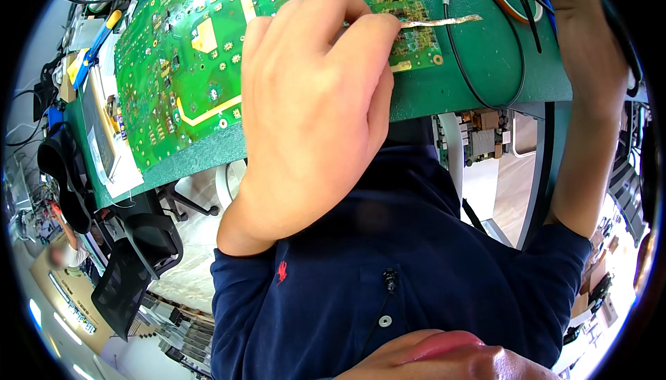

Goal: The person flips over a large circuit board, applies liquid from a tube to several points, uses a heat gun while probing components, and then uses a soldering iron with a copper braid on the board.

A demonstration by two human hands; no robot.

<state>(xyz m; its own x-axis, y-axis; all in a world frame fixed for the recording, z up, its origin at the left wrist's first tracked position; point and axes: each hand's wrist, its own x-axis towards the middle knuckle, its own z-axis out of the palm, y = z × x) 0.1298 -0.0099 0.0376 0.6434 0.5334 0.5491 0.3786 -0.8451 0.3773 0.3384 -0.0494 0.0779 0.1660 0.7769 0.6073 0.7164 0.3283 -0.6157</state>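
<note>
Pinching strip point(451, 21) past board's point(166, 78) edge over bare tabletop point(485, 68): left grip point(316, 95); right grip point(574, 2) unclear

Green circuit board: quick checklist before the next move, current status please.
1. Green circuit board resting on the tabletop: ok.
2. Whitish strip held in the left hand: ok, its free end reaches past the board's right edge.
3. Strip touching the board: cannot tell, the hand hides part of it.
4. Right hand grip: cannot tell.
5. Black cable clear of the table's near edge: not ok, its loop reaches it.
6. Blue-and-orange tool away from both hands: ok.
</note>
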